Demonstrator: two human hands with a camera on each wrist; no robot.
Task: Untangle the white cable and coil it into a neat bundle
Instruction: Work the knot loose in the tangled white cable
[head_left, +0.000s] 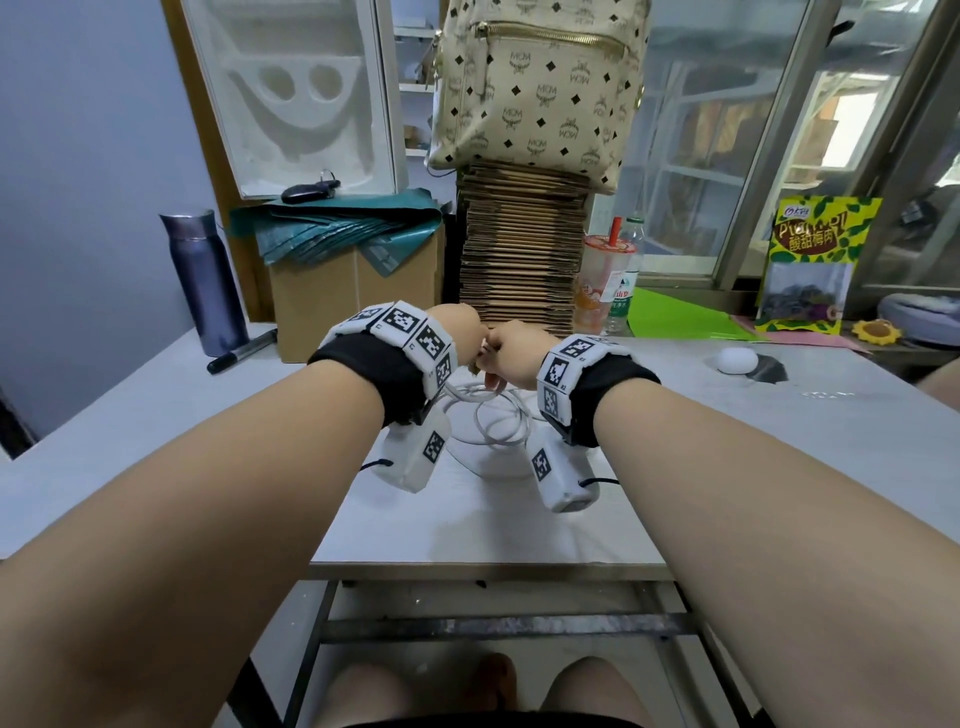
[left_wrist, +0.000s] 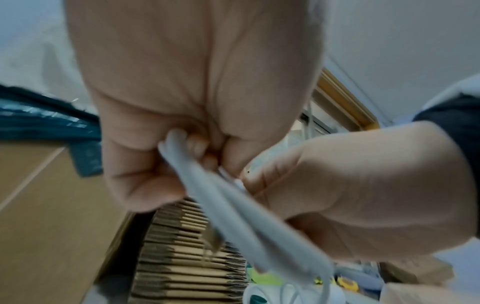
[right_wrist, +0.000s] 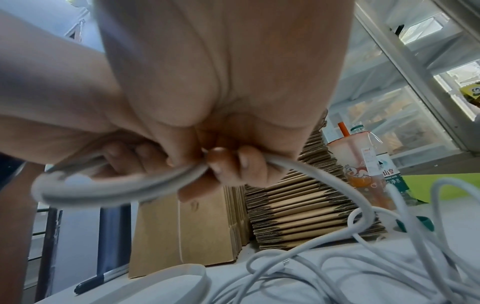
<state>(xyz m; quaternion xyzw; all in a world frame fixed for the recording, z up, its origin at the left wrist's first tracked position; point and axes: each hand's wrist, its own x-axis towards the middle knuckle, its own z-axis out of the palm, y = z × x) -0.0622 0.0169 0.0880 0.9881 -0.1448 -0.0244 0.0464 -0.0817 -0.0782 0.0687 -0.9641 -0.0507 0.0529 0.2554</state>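
Both hands meet above the middle of the grey table (head_left: 156, 415), fists close together. My left hand (head_left: 462, 332) grips a small bunch of white cable (left_wrist: 221, 197) loops in curled fingers (left_wrist: 145, 164). My right hand (head_left: 511, 353) pinches the same white cable (right_wrist: 145, 185) between thumb and fingers (right_wrist: 221, 164), and a strand runs down from it. The loose rest of the cable (head_left: 493, 415) lies in tangled loops on the table beneath the hands; its silver plug (right_wrist: 285, 262) lies among them.
Behind the hands stand a stack of flat cardboard (head_left: 522, 249), a cardboard box (head_left: 353, 301), a drink cup (head_left: 602, 280) and a water bottle (head_left: 626, 270). A purple flask (head_left: 205, 280) and a black marker (head_left: 241, 351) are at left. A white round object (head_left: 735, 359) lies right.
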